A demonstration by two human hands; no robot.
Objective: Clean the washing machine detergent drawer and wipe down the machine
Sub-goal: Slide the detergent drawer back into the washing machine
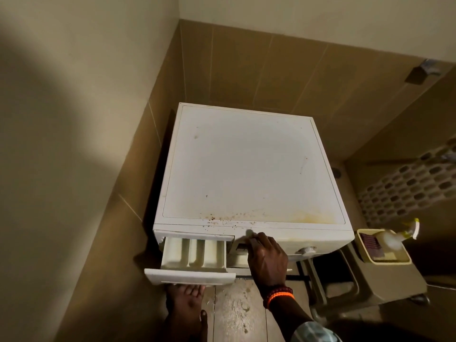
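Note:
The white washing machine (246,169) stands in a tiled corner, its top stained with brown specks and a yellow patch along the front edge. The detergent drawer (195,255) is pulled far out at the front left and shows three grimy compartments. My left hand (186,301) reaches up from below, with its fingers tucked under the drawer's front panel. My right hand (265,257) rests on the machine's control panel just right of the drawer slot, fingers bent against the top front edge, holding nothing. A dial (306,250) sits to its right.
A cream caddy (365,253) holding a spray bottle (399,234) and a purple scrubber (371,244) stands on a beige stool (385,282) right of the machine. A perforated laundry basket (414,183) is further right. Tiled walls close in on the left and behind.

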